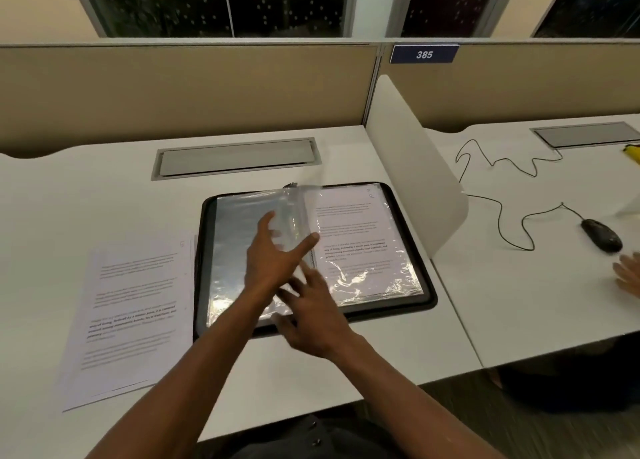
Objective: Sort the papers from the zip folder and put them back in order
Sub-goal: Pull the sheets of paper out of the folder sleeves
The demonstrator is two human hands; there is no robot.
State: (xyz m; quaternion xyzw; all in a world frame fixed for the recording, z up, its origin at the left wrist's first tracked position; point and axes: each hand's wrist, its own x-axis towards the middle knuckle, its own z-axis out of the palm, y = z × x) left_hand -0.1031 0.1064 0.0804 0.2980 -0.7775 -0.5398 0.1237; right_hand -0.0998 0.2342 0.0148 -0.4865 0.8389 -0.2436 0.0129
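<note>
A black zip folder (429, 297) lies open on the white desk, showing clear plastic sleeves. The right-hand sleeve holds a printed page (356, 240); the left-hand sleeve (235, 244) looks empty. One clear sleeve (294, 206) is lifted at the spine, partway turned. My left hand (273, 258) reaches over the spine with fingers spread and straight, touching this lifted sleeve. Just below it, my right hand (311, 323) rests its spread fingers on the sleeve's lower part. A stack of loose printed papers (131, 320) sits on the desk left of the folder.
A white divider panel (412, 168) stands right of the folder. Beyond it are a black mouse (601, 233), its cable (498, 213) and another person's hand (628, 275). A metal cable hatch (235, 159) is set in the desk behind the folder.
</note>
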